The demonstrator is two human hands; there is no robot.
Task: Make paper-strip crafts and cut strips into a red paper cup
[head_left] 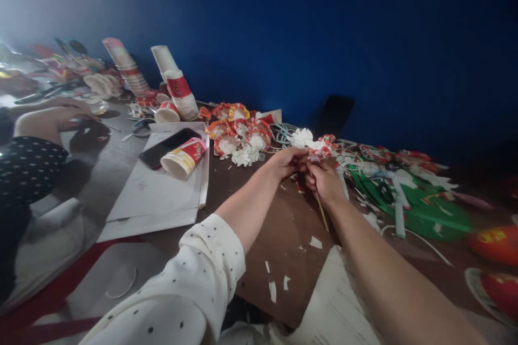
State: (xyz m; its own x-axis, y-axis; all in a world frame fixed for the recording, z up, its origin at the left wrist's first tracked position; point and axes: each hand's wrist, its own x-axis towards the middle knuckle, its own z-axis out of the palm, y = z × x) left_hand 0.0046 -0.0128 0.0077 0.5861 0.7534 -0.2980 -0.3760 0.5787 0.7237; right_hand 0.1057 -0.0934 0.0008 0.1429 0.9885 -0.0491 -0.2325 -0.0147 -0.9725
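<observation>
My right hand (327,182) is closed around a thin wooden stick (322,209), whose lower end slants down toward the table. Right against it, my left hand (289,163) pinches with its fingertips at the stick's upper part; exactly what lies between those fingers is hidden. Just beyond my fingertips shows a red-and-white cut paper piece (320,152), and I cannot tell whether it is joined to the stick. To the left of my hands lies a cluster of paper-cup flowers (243,132) with red and orange rims and white cut petals.
Stacked paper cups (180,97) stand at the back left. A white box lid (157,199) carries a phone (164,152) and a tipped cup (182,159). Scraps cover a green sheet (435,215) on the right. Another person's arm (44,124) rests at far left.
</observation>
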